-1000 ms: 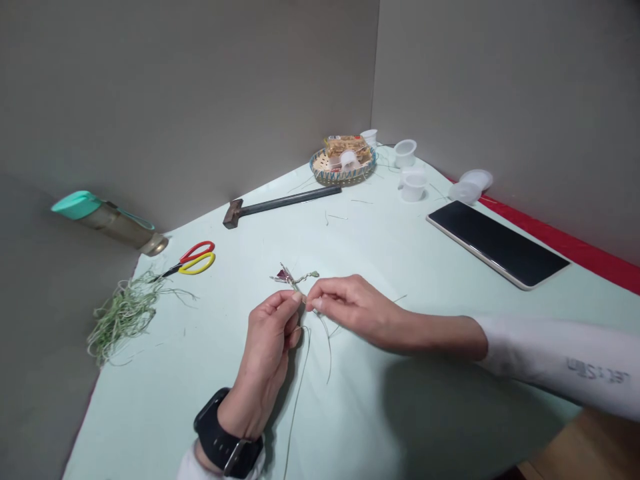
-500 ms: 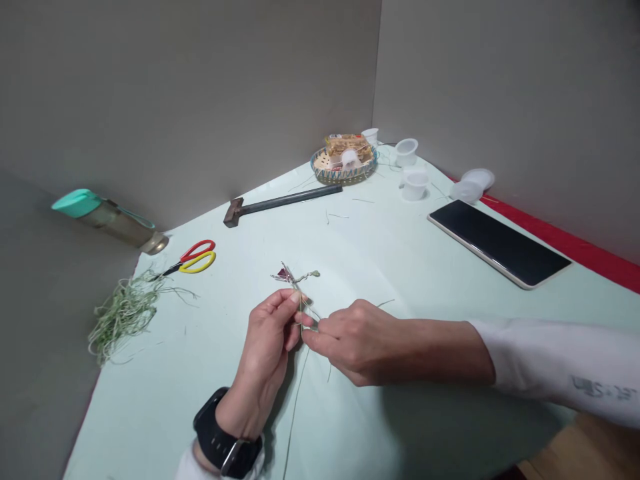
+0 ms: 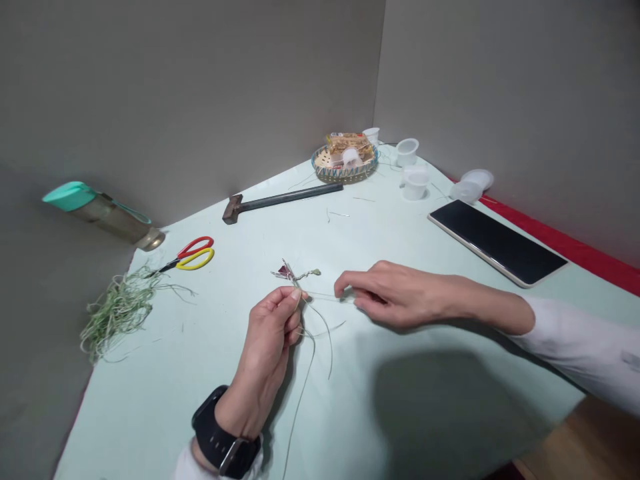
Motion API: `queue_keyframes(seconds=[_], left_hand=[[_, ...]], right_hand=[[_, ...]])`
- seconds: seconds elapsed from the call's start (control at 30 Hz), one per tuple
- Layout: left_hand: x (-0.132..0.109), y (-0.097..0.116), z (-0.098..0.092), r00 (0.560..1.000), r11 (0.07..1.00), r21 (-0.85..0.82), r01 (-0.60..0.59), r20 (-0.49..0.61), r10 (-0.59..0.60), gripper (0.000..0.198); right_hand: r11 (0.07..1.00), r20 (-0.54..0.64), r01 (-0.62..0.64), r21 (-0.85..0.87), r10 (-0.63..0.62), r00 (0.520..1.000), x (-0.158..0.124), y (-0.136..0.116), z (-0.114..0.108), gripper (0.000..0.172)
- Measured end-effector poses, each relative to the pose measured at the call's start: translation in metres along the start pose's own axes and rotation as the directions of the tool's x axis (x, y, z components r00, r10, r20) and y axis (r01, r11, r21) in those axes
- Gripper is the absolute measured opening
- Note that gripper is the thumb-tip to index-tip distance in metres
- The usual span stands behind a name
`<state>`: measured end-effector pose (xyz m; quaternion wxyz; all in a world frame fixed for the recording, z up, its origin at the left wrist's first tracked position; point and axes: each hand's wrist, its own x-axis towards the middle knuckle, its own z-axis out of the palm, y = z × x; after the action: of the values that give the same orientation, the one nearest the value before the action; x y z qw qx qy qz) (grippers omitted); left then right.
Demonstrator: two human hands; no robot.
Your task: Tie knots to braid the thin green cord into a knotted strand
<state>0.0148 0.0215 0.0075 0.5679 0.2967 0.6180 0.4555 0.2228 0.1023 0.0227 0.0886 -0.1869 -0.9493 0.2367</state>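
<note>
My left hand (image 3: 277, 320), with a black watch at the wrist, pinches the lower end of a small woven piece (image 3: 286, 272). That piece has a dark red centre, pale prongs and a short twisted stem with a green tip. Thin green strands (image 3: 327, 340) trail from the pinch across the table. To the right, my right hand (image 3: 385, 293) is raised with its fingers curled. A pale strand (image 3: 320, 295) stretches between the two hands and runs to the right fingertips, which appear closed on it. Exactly how those fingers grip is partly hidden.
On the left lie scissors (image 3: 195, 253), a tangle of green fibres (image 3: 117, 313) and a bottle (image 3: 107, 217). A hammer (image 3: 285, 200) and a basket (image 3: 345, 175) lie at the back. Plastic cups (image 3: 415, 183) and a phone (image 3: 495, 240) are at the right.
My right hand has moved away from the left, to the right and up, drawing a strand out between them. My left hand keeps its pinch in nearly the same place.
</note>
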Motion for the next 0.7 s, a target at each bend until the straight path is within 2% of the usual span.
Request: queue_keyframes(seconds=[0.13, 0.23, 0.3, 0.4, 0.5, 0.7], left_hand=[[0.000, 0.000, 0.000, 1.000, 1.000, -0.016, -0.002, 0.003, 0.002, 0.025], [0.000, 0.000, 0.000, 1.000, 1.000, -0.020, -0.008, 0.008, 0.008, 0.025], [0.001, 0.000, 0.001, 1.000, 1.000, -0.019, -0.013, 0.009, 0.013, 0.024], [0.000, 0.001, 0.001, 1.000, 1.000, -0.016, -0.019, 0.012, 0.019, 0.024], [0.000, 0.000, 0.000, 1.000, 1.000, -0.015, -0.018, 0.016, 0.018, 0.023], [0.001, -0.004, -0.003, 1.000, 1.000, -0.024, -0.016, 0.005, 0.016, 0.022]], right_hand=[[0.999, -0.063, -0.051, -0.009, 0.051, 0.997, 0.004, 0.006, -0.007, 0.027], [0.997, -0.145, -0.081, 0.001, 0.080, 0.986, 0.018, -0.003, -0.006, 0.025], [0.996, -0.158, -0.091, 0.025, 0.093, 0.983, 0.029, -0.012, -0.001, 0.024], [0.994, -0.129, -0.105, 0.042, 0.109, 0.986, 0.041, -0.024, 0.006, 0.020], [0.986, -0.093, -0.167, 0.010, 0.167, 0.982, 0.042, -0.026, 0.007, 0.020], [0.982, 0.123, -0.190, 0.003, 0.189, 0.974, 0.017, -0.004, -0.024, 0.017]])
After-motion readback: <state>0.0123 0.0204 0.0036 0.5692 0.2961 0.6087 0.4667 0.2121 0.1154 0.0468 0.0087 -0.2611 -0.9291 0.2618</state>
